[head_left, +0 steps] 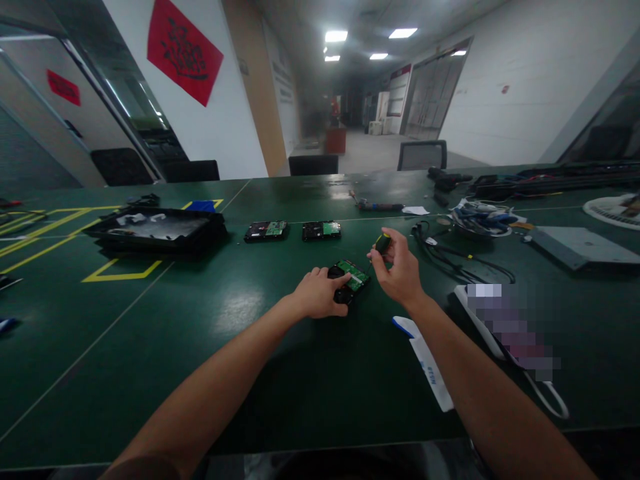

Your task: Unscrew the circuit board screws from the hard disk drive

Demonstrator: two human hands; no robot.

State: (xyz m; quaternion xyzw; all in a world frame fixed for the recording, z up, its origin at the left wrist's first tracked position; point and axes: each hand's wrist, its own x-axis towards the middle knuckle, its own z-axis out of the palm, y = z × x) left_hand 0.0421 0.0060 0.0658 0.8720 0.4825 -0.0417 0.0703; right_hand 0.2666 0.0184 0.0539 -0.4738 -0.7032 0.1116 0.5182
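A hard drive (357, 275) lies on the green table with its green circuit board facing up. My left hand (319, 293) grips it from the left, thumb on the near side and a finger reaching over the board. In my right hand (401, 275) is a screwdriver (383, 243) with a dark and yellow handle, pinched between thumb and fingers. Its thin shaft points down at the drive's right edge; whether the tip touches a screw is too small to tell. Beyond my hands lie two more hard drives, one at the left (267, 231) and another nearer the middle (321, 231).
A black tray (155, 230) stands at the left. Black cables (465, 261), a bundle of wires (480, 219) and a grey metal box (585, 247) lie to the right. A white-and-blue strip (430, 367) and a partly blurred device (505, 327) flank my right forearm.
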